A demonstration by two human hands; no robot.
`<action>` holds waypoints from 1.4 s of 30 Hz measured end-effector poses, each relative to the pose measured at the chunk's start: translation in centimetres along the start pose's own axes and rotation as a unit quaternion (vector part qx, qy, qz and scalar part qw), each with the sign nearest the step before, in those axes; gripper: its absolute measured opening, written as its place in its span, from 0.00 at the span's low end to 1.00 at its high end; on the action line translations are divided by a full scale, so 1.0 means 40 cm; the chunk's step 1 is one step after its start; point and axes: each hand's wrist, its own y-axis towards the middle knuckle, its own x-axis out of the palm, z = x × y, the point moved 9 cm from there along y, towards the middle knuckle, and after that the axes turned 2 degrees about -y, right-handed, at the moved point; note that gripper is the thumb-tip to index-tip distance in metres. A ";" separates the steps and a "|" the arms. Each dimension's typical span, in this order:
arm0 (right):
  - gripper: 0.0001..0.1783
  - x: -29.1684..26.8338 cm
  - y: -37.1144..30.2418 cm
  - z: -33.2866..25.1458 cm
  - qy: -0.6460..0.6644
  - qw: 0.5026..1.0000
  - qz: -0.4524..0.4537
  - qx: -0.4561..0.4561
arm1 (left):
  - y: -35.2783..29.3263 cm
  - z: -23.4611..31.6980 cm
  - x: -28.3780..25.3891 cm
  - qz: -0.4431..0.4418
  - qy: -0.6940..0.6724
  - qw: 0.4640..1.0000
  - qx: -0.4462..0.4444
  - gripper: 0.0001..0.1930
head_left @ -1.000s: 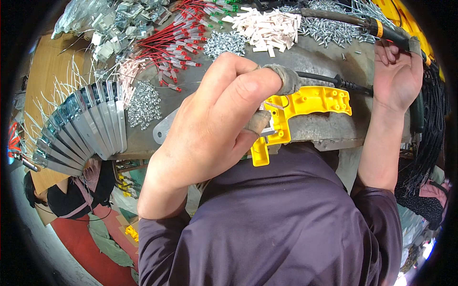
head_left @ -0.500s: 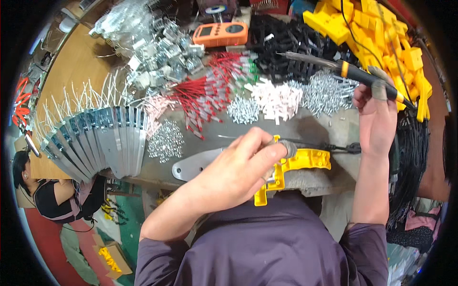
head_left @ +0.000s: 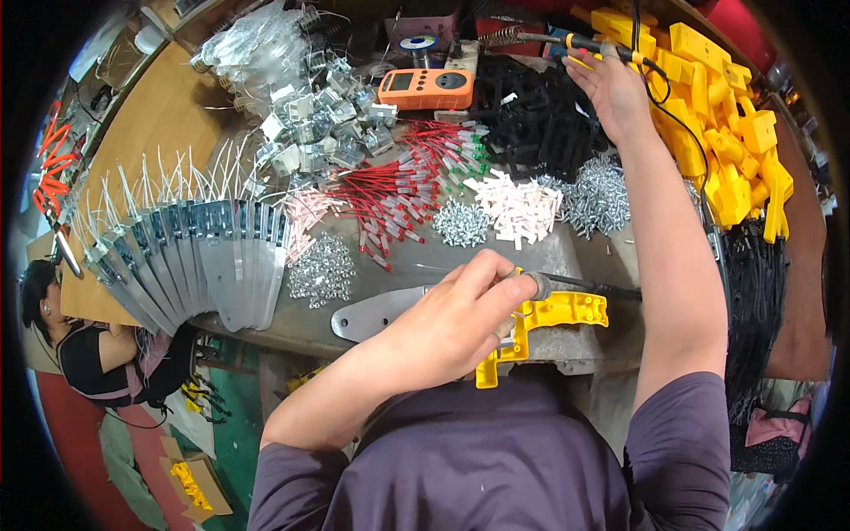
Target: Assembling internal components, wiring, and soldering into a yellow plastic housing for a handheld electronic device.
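1. Head view, near centre: the left hand (head_left: 447, 323) rests on a yellow plastic part (head_left: 540, 327) at the near edge of the table (head_left: 584, 257), its grip pinching a small grey piece (head_left: 537, 285) against the part's top. A thin black cable (head_left: 589, 285) runs right from that spot.
2. Far right: the right hand (head_left: 615, 88) reaches over the table, its grip closed round a yellow-handled soldering iron (head_left: 567, 42).
3. Judged step: one part is held ready for soldering; the next move would call for bringing the iron near to the pinched piece.
4. Count: two hands, one held part, one iron, one orange meter (head_left: 425, 87), one loose metal plate (head_left: 376, 314).
5. Too many to count: a yellow parts heap (head_left: 735, 142) far right, screws (head_left: 323, 270), red wires (head_left: 390, 195), white pieces (head_left: 518, 205), fanned metal plates (head_left: 190, 257) left.
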 end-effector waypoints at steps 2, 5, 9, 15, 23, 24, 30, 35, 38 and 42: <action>0.21 -0.013 0.015 0.000 -0.036 0.999 -0.015 0.009 | -0.005 0.003 0.006 -0.007 0.000 1.000 -0.009 0.23; 0.20 -0.006 0.022 -0.007 -0.057 0.998 -0.017 -0.013 | -0.004 0.000 0.009 -0.013 -0.010 1.000 -0.018 0.22; 0.22 0.029 0.036 0.078 -0.064 0.990 -0.099 0.079 | 0.009 0.003 0.011 -0.005 -0.002 1.000 0.006 0.22; 0.19 0.244 -0.328 0.019 -0.297 0.853 -0.385 0.191 | -0.010 -0.015 0.010 0.012 -0.014 1.000 0.002 0.25; 0.22 0.245 -0.608 -0.023 -0.339 0.846 -0.408 -0.044 | -0.016 -0.025 0.011 0.037 -0.004 0.999 0.015 0.30; 0.23 0.248 -0.616 -0.030 -0.387 0.828 -0.397 -0.086 | -0.016 -0.023 0.009 0.044 -0.001 0.999 0.022 0.30; 0.26 0.237 -0.619 -0.002 -0.373 0.848 -0.367 -0.087 | -0.023 -0.032 0.017 0.050 -0.042 0.997 -0.039 0.29; 0.26 0.227 -0.613 0.000 -0.345 0.864 -0.357 -0.079 | -0.030 0.002 0.023 0.019 0.034 0.998 0.044 0.29; 0.32 0.224 -0.628 -0.035 -0.413 0.840 -0.312 -0.162 | -0.039 -0.002 0.019 0.007 0.069 0.995 0.069 0.28; 0.18 0.182 -0.707 -0.099 -0.424 0.838 -0.258 -0.226 | -0.021 -0.006 0.002 -0.003 0.020 0.998 0.063 0.25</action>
